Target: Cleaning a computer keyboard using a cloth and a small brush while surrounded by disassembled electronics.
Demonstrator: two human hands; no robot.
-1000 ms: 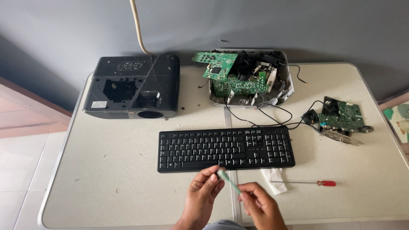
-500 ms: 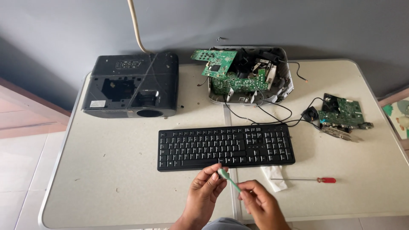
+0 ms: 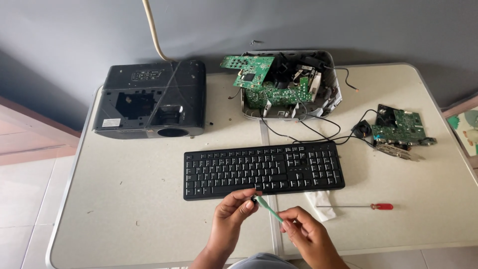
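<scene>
while both hands' fingers pinch its ends, the green tool (image 3: 269,208) slants from upper-left down to lower-right.

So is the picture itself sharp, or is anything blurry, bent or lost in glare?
Head view: soft, even daylight with no strong glare; the keyboard keys and the red-handled screwdriver read sharp. The table edges bow outward toward the corners, a wide-lens effect. The small dark piece that the left hand pinches at the tip of the green tool is too small to identify.

table (image 3: 124,209) beige | your black projector (image 3: 152,99) upper left | opened casing (image 3: 289,84) top centre | keyboard (image 3: 264,169) centre | circuit board (image 3: 401,132), screwdriver (image 3: 356,205) right
</scene>
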